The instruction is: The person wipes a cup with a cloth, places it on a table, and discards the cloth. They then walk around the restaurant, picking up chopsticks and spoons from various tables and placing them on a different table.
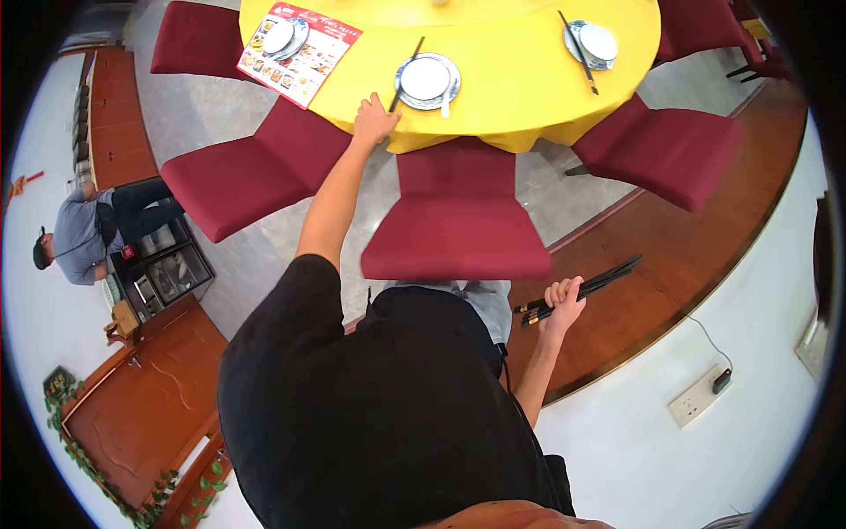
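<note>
My left hand is at the near edge of the yellow-covered table, its fingers closed at the lower end of a dark pair of chopsticks. The chopsticks lie along the left side of a blue-patterned plate. On that plate sits a white bowl, and a white spoon points toward me. Lower right, away from the table, my right hand is wrapped round a bundle of black chopsticks with gold marks near one end.
A red chair stands between me and the table, with more chairs around it. A menu sheet carries another setting; chopsticks cross a right-hand setting. At left, a person stands by a dark cart.
</note>
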### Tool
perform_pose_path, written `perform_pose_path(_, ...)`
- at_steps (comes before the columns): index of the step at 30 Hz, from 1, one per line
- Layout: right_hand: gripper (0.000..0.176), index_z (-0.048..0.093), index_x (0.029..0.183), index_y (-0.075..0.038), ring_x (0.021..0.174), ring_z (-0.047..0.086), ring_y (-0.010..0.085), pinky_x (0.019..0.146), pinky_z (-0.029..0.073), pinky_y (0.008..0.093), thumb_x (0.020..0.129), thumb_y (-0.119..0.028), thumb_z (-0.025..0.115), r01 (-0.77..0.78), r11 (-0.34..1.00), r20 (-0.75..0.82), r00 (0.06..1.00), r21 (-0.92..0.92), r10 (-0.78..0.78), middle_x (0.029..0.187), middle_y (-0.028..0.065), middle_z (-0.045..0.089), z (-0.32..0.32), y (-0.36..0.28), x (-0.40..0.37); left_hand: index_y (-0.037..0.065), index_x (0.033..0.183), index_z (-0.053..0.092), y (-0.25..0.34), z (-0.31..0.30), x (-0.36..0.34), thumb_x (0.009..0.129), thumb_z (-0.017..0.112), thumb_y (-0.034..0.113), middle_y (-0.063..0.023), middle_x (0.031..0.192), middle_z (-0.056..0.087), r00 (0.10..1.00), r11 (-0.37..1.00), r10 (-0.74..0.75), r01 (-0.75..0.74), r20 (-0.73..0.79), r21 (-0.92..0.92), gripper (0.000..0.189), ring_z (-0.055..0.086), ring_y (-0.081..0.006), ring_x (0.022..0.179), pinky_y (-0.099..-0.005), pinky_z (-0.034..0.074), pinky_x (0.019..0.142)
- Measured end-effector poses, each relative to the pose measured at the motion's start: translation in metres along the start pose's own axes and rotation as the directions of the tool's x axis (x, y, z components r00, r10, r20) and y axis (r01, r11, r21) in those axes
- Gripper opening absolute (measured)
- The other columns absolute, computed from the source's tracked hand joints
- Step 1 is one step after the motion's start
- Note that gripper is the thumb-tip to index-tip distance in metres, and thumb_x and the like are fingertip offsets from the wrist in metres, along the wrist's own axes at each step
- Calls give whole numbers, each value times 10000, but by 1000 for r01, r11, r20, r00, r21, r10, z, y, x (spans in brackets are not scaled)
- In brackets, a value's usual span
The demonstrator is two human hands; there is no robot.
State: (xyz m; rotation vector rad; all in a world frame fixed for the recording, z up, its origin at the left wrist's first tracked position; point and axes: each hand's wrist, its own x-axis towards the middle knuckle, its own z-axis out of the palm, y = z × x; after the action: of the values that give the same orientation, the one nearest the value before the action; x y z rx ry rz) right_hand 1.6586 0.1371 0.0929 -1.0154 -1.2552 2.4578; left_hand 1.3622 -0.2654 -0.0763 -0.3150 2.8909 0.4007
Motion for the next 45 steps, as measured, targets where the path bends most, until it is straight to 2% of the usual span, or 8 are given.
perform_pose_path(7, 130, 460, 880, -109, 444, 282, 32, 397, 230, 202, 973, -183, 512, -68, 995, 76, 994, -78, 74, 573, -52, 310, -58, -86, 79, -36, 1163, 492, -3, 76, 34, 827, 504, 193, -251, 1126, 604, 968, 971, -238, 234, 85, 53, 407, 586, -390, 1064, -470, 477, 885)
perform_pose_path(13, 374, 444, 742, -89, 462, 392, 96, 450, 356, 234, 987, -371, 451, -183, 983, 122, 977, 35, 177, 573, -14, 389, -78, -151, 139, -68, 994, 509, 89, 3, -66, 859, 507, 194, -304, 958, 613, 725, 810, -581, 470, -370, -351, 295, 584, -476, 945, -521, 464, 812)
perform_pose_path(15, 399, 474, 774, -71, 548, 536, 157, 515, 443, 261, 988, -405, 425, -171, 985, 107, 979, -26, 173, 632, 43, 511, -63, -170, 154, -61, 909, 499, 136, -10, -102, 891, 473, 125, -283, 832, 589, 755, 967, -202, 51, -624, -251, 189, 546, -498, 781, -536, 403, 673)
perform_pose_path(21, 510, 472, 1019, 98, 989, 630, 355, 850, 546, 433, 985, -406, 402, -193, 973, 294, 944, 129, 149, 1141, 239, 558, -31, -163, 216, -25, 909, 489, 416, -30, -260, 868, 533, 123, -219, 782, 517, 962, 734, 272, -206, 2, -648, 160, 548, -356, 726, -423, 450, 659)
perform_pose_path(29, 315, 445, 1032, -58, 531, 484, 124, 475, 444, 287, 982, -369, 453, -100, 976, 178, 982, 193, 65, 681, 23, 468, -68, -187, 307, -26, 906, 533, 552, -4, -239, 891, 552, 283, -239, 780, 600, 762, 761, 526, -225, 377, -608, 311, 590, -396, 751, -450, 447, 673)
perform_pose_path(32, 261, 433, 1031, -91, 498, 375, 87, 451, 354, 244, 988, -348, 448, -48, 983, 163, 986, 177, 19, 635, -9, 366, -62, -240, 341, -6, 838, 598, 573, 22, -172, 828, 643, 368, -169, 775, 600, 808, 642, 581, -382, 96, -665, 377, 569, -309, 711, -399, 450, 662)
perform_pose_path(35, 242, 439, 1004, -93, 481, 304, 67, 438, 296, 223, 996, -335, 429, -25, 981, 192, 981, 190, -12, 610, -28, 309, -61, -302, 361, -10, 918, 589, 570, 78, -72, 807, 648, 305, -218, 977, 573, 954, 776, 175, -286, -243, -562, 338, 568, -373, 918, -442, 459, 806)
perform_pose_path(45, 261, 449, 907, -112, 487, 302, 54, 447, 295, 211, 993, -356, 423, -58, 971, 193, 981, 232, 12, 615, -39, 318, -76, -363, 451, -41, 1183, 348, 552, 167, 105, 782, 624, 205, -331, 1147, 507, 921, 807, -368, 384, 127, -448, 545, 566, -450, 1025, -474, 477, 865)
